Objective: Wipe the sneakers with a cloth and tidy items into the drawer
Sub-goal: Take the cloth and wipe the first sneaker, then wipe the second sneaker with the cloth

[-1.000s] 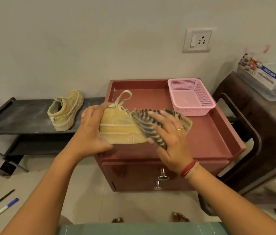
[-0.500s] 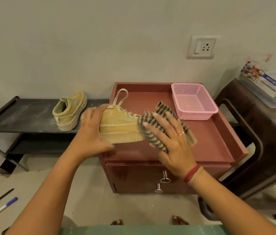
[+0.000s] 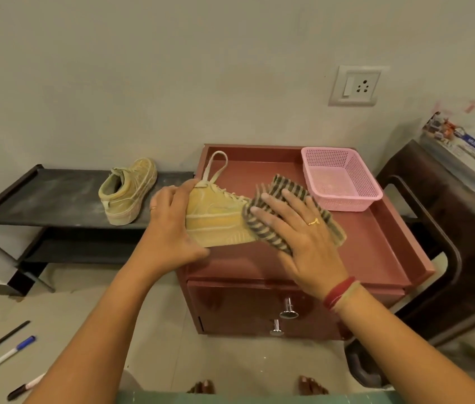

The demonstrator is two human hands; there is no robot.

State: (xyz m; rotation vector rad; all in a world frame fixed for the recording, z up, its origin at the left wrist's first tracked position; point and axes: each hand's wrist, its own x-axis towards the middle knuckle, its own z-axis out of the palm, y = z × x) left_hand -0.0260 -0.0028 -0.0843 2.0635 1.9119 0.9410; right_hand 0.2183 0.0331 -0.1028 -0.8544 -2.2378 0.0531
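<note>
While the second sneaker (image 3: 127, 193) sits on the shelf (image 3: 55, 196) left of our left hand (image 3: 172, 228), that hand curls round the heel of the sneaker (image 3: 215, 223) just to its right. Over the toe our right hand (image 3: 297, 240), fingers (image 3: 274, 204) spread flat, presses the striped cloth (image 3: 277, 185). We judge the shoe light, stiff at the sole, best held by the heel; the cloth is limp.
</note>
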